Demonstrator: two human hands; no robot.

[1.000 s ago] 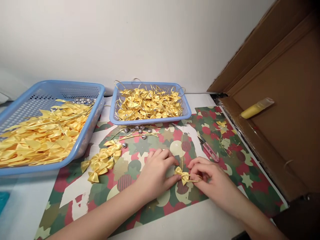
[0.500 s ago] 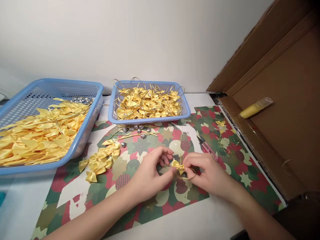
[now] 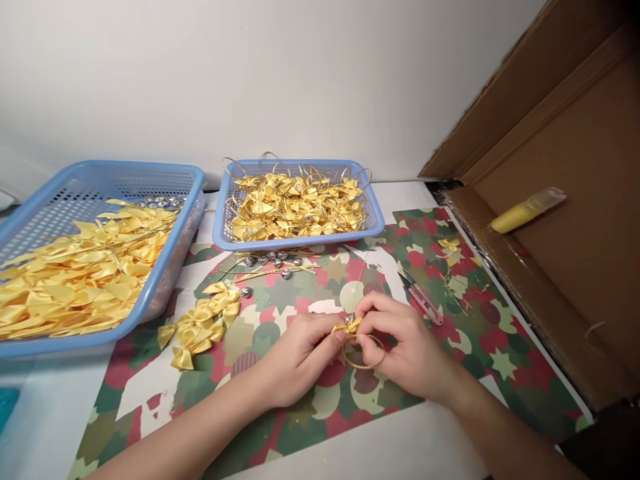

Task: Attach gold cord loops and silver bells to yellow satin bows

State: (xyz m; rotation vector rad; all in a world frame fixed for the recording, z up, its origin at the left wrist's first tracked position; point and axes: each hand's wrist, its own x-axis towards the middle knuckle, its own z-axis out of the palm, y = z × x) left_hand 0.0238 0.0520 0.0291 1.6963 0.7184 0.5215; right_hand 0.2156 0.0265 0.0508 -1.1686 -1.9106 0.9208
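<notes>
Between my hands is a small yellow ribbon bow (image 3: 347, 327) with a silver jingle bell (image 3: 349, 319) at its far side and a gold cord loop (image 3: 363, 368) hanging toward me. My left hand (image 3: 305, 353) is closed, pinching the bow's left side between thumb and fingers. My right hand (image 3: 400, 340) is closed at the bow's right side, its fingertips by the cord and a thin thread (image 3: 361, 273) that runs away over the mat. Exactly which strand the right fingers pinch is hidden. Left of my hands lies a pile of yellow bows (image 3: 203, 327) beside another bell (image 3: 245, 292).
A blue basket (image 3: 145, 293) of yellow bows stands at left, another blue basket (image 3: 300, 241) of bows with gold loops at the back. Several bells and gold cords (image 3: 273, 263) lie before it. Pink thread snips (image 3: 425, 303) rest at right, near a cardboard box (image 3: 565, 287) with a yellow tube (image 3: 527, 210).
My left fingers have closed onto the bow, which has turned so the bell now shows at its far side. The cord loop hangs rounder below. The view has shifted slightly.
</notes>
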